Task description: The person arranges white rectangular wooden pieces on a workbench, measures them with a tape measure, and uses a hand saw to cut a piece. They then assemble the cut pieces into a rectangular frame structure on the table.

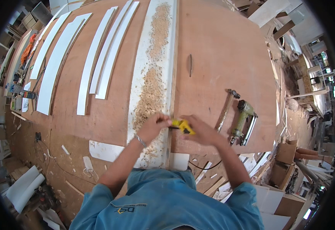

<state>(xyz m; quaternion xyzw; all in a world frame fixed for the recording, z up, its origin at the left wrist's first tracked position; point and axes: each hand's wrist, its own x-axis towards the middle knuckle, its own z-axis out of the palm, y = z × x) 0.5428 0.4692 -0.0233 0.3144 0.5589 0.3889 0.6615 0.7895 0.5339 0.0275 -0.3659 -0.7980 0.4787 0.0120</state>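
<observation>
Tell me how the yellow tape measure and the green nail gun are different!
The yellow tape measure is held up in the hands, while the green nail gun lies on the brown board. The tape measure is bright yellow and black; the nail gun is dull green with silvery parts. The tape measure looks small and chunky; the nail gun looks bigger and longer. Both are tools.
</observation>
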